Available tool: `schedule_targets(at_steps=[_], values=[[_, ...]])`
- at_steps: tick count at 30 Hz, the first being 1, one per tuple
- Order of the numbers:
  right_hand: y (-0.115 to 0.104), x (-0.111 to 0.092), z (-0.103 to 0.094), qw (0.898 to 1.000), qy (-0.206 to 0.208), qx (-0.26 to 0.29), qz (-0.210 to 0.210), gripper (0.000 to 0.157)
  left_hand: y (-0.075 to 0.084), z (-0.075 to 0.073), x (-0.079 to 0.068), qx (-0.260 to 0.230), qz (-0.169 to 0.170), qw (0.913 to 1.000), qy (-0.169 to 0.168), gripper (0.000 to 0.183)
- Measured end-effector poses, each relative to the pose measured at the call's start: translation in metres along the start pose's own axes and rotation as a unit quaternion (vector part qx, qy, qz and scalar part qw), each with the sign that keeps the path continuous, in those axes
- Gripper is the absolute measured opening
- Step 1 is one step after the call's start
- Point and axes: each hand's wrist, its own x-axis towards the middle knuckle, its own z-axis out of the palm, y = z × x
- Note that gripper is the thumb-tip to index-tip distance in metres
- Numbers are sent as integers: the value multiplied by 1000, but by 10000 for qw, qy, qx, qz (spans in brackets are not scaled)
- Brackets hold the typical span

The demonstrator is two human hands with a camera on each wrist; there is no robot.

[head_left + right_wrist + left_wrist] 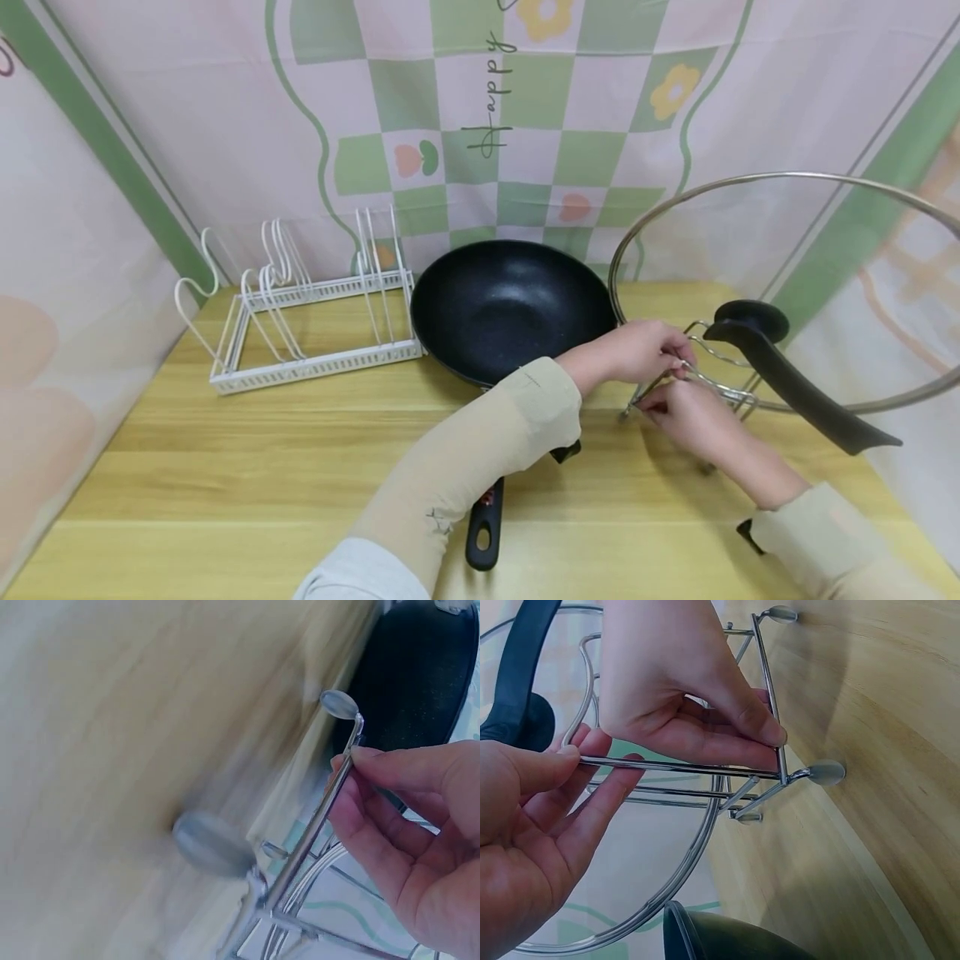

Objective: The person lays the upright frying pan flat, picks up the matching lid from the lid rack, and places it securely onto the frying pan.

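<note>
A shiny metal wire rack with small rounded feet stands at the right of the table. In it leans a large glass lid, metal-rimmed, with a black handle. My left hand pinches an upper rod of this rack between thumb and fingers, as the left wrist view shows. Lower down, my right hand pinches the crossbar close to one foot. A black wok lies just left of the hands, partly behind my left forearm.
The wok's handle points toward the front edge. At the back left, a white rack with upright wire dividers stands beside the wok. A patterned cloth hangs behind the wooden table.
</note>
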Motion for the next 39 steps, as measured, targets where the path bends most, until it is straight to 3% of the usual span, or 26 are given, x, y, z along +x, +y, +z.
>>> schedule_targets(at_steps=[8, 13, 19, 31, 39], values=[[-1, 5, -3, 9984, -303, -181, -444, 42, -2, 0, 1, -217, -65, 9997, 1, 20], [-2, 6, -4, 9963, -191, -414, -732, 34, -4, 0, 1, -367, -98, 9993, 19, 19], [-4, 5, -6, 9944, -189, -531, -894, 37, -4, 1, 0, -503, -55, 9987, 39, 20], [-19, 1, -14, 9950, -399, -366, -843, 24, -9, 1, -2, -1088, 5, 9940, -63, 22], [-31, -5, -25, 9959, -416, -445, -672, 19, -12, 3, -2, -1026, -59, 9947, -2, 21]])
